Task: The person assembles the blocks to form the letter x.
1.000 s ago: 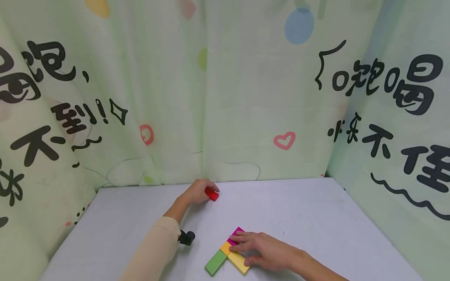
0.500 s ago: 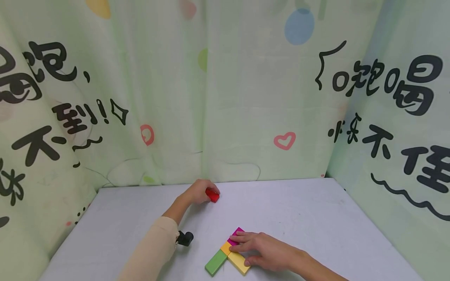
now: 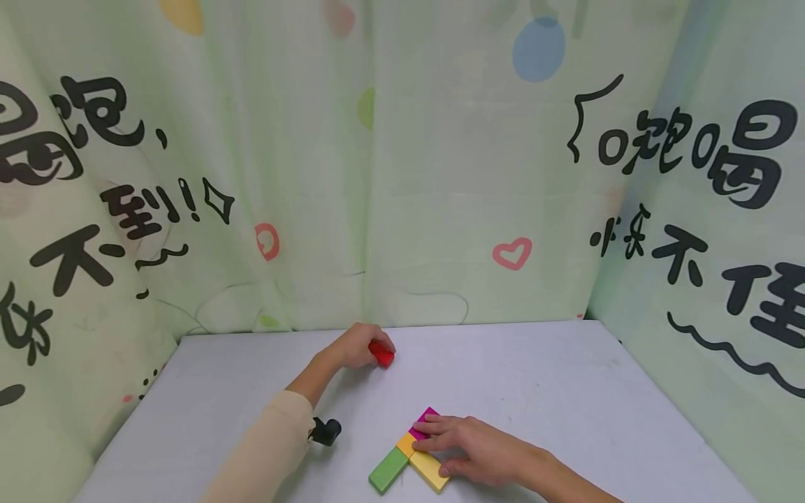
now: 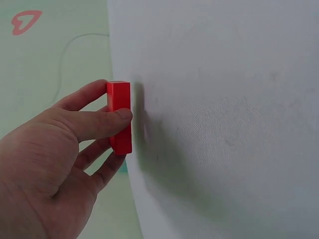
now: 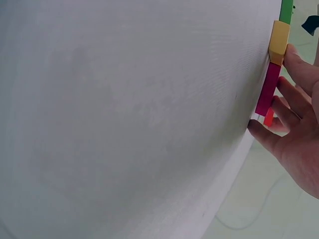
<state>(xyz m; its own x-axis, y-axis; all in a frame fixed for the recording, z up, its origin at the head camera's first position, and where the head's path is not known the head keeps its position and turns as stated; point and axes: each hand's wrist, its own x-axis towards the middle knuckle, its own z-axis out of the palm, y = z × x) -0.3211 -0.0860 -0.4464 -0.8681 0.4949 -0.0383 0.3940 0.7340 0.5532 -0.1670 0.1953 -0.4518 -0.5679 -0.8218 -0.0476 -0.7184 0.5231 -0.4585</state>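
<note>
Near the far edge of the white table (image 3: pixel 503 370), my left hand (image 3: pixel 358 346) pinches a small red block (image 3: pixel 381 354). In the left wrist view the thumb lies across the face of the red block (image 4: pixel 119 134), with fingers behind it and a shadow on the table beside it. My right hand (image 3: pixel 481 450) rests at the front over joined blocks. Its fingertips touch the magenta block (image 3: pixel 430 413) and the orange block (image 3: pixel 405 444), and the thumb lies at the end of the yellow block (image 3: pixel 428 470). A green block (image 3: pixel 388 469) extends from the orange one toward the lower left.
A light green curtain (image 3: pixel 434 175) with dark printed characters hangs behind and at both sides of the table. A black wrist camera (image 3: pixel 327 431) sticks out from the left sleeve (image 3: pixel 264 443), above the table left of the blocks.
My left hand has shifted very slightly toward me with the red block, which has tilted a little. The right hand and the joined blocks stay put.
</note>
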